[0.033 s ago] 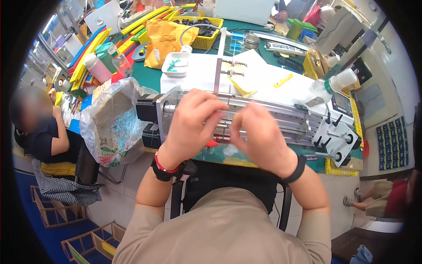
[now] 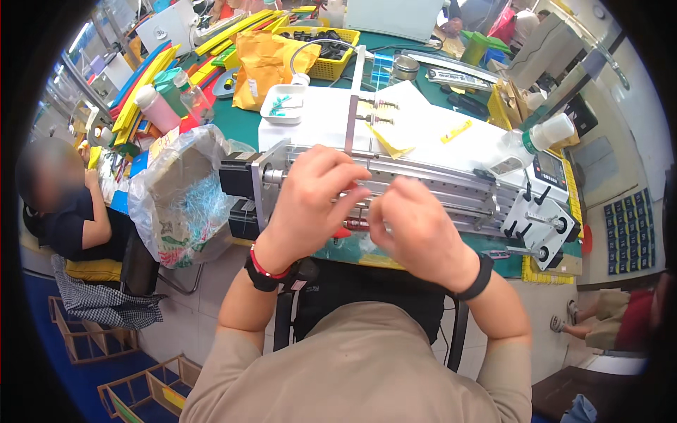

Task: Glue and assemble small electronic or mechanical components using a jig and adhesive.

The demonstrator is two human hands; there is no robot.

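Over a long metal machine with rails and rods [image 2: 451, 187], my two hands work close together. My left hand [image 2: 307, 204] has its thumb and forefinger brought near each other in a pinch. Just to its right, my right hand [image 2: 419, 229] is curled with its fingertips pressed together, slightly blurred. Whatever lies between the fingers is too small to make out. Below the left fingers a red-tipped tool [image 2: 343, 232] is partly hidden. An upright metal bar [image 2: 350, 123] stands behind the hands, beside two spring-fitted rods [image 2: 381, 111].
Left of the machine hangs a plastic bag [image 2: 187, 201] full of fine clear-blue strands. Behind it are a white tray [image 2: 283, 104] with small green pieces, an orange envelope [image 2: 264, 67], and a yellow basket [image 2: 331, 63]. A clear bottle [image 2: 546, 132] stands right. A person [image 2: 74, 204] sits left.
My fingers have shifted slightly: the left thumb sits a little lower and farther right, and the right fingertips are a little lower. The machine stays in place.
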